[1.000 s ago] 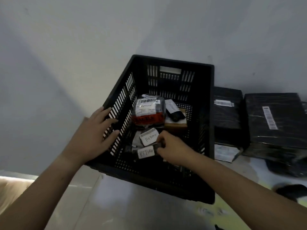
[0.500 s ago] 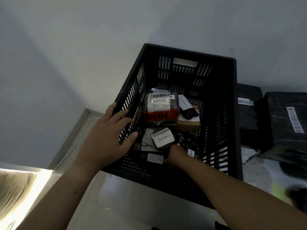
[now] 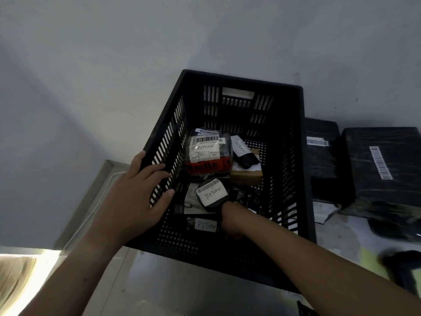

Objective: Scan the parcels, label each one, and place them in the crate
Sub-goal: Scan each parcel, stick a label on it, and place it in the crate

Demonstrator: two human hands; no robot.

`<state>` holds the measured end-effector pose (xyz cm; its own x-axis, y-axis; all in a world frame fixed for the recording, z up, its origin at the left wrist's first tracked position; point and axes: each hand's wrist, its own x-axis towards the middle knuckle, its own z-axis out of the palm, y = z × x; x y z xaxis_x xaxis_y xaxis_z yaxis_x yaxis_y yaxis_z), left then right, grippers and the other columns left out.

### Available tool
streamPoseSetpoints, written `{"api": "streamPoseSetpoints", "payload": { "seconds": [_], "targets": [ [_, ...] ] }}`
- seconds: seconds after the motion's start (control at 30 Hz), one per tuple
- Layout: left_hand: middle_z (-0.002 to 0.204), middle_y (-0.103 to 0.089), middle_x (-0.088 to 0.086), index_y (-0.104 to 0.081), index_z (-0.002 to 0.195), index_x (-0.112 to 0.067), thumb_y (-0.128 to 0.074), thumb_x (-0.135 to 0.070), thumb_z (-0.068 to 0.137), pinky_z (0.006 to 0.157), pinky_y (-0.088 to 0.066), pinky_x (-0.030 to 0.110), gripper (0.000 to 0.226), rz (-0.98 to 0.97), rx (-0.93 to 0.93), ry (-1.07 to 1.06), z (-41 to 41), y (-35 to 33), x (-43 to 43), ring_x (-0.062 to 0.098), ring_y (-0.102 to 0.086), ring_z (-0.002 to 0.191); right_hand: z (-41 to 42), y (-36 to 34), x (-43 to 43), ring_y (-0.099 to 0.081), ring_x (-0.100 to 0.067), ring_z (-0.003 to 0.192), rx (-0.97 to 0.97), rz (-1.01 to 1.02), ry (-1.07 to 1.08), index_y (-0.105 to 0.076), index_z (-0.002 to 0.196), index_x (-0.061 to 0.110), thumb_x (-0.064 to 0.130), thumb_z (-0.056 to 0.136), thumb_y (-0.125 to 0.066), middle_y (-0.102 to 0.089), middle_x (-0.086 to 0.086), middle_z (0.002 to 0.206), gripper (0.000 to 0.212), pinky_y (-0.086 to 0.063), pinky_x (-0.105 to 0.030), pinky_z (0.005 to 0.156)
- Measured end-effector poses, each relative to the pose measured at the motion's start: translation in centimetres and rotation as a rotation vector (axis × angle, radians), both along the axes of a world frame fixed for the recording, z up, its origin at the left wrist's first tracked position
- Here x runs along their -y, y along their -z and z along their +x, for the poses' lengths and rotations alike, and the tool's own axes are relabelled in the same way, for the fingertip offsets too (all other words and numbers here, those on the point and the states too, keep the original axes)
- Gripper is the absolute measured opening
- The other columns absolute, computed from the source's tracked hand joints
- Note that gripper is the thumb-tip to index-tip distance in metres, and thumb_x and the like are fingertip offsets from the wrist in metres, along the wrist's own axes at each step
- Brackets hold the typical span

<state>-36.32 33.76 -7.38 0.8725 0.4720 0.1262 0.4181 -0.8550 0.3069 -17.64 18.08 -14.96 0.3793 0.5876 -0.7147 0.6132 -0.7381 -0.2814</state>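
**Head view.** A black slatted crate [image 3: 241, 80] stands on the counter [image 3: 182, 293] against a wall and holds several parcels marked RETURN.

The left grip [image 3: 134, 199] lies released across the crate's left rim, with its fingers straight and spread. The right grip [image 3: 231, 218] reaches down to the near floor of the crate, between a round black parcel [image 3: 211, 195] and a small labelled parcel [image 3: 206, 225]. Its fingers are hidden under the wrist, so whether it is grasping anything cannot be told.

Farther in lie a bubble-wrapped parcel [image 3: 206, 156] banded with red tape, a brown box [image 3: 246, 176] and a black pouch [image 3: 243, 153]. On the counter just right of the crate sit a narrow wrapped parcel [image 3: 321, 156] and a broad wrapped parcel [image 3: 382, 165]. Each shows a barcode, but no handwritten label is visible.

**Probable hazards:**
- **Dragged parcel:** the round black parcel touches the right wrist, so lifting that arm out carelessly would likely drag or flip it and bury its label.
- **Sliding crate:** the counter looks smooth, so a sideways tug inside the crate could slide it unless the left grip braces the rim.
- **Crushing:** the two wrapped parcels look bulky, and dropping either onto the taped, bubble-wrapped parcel could crush it.
- **Missed step:** either wrapped parcel could go into the crate without its scan or label.
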Motion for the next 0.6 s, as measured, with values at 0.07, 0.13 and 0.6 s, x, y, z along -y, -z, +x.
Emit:
{"api": "streamPoseSetpoints", "payload": {
  "seconds": [0.07,0.13,0.6],
  "targets": [
    [0.138,-0.061,-0.008,-0.066,0.124,-0.022,-0.041,-0.056,0.095,0.109,-0.044,0.054,0.051,-0.010,0.001,0.003,0.0,0.1,-0.1,0.020,-0.016,0.156,0.2,-1.9,0.8,-0.060,-0.023,0.080,-0.008,0.052,-0.024,-0.056,0.084,0.009,0.013,0.095,-0.056,-0.054,-0.006,0.079,0.012,-0.050,-0.030,0.075],
    [0.137,-0.062,-0.006,-0.066,0.124,-0.022,-0.041,-0.055,0.095,0.112,-0.040,0.056,0.051,-0.008,0.006,0.013,-0.2,0.3,-0.4,0.023,-0.020,0.155,0.6,-3.9,2.1,-0.063,-0.022,0.099,-0.054,0.183,-0.016,-0.063,0.116,0.008,0.020,0.095,-0.058,-0.064,-0.007,0.108,0.024,-0.052,-0.027,0.082],
    [0.154,-0.037,-0.023,-0.057,0.132,-0.036,-0.043,-0.052,0.101,0.122,-0.016,0.024,0.038,-0.414,0.222,0.251,14.7,-1.8,17.0,0.000,-0.029,0.146,6.7,-11.4,22.8,-0.058,0.006,0.116,-0.097,0.910,0.552,-0.056,0.127,0.038,0.017,0.100,-0.058,-0.061,0.028,0.124,0.035,-0.051,-0.023,0.097]
  ]
}}
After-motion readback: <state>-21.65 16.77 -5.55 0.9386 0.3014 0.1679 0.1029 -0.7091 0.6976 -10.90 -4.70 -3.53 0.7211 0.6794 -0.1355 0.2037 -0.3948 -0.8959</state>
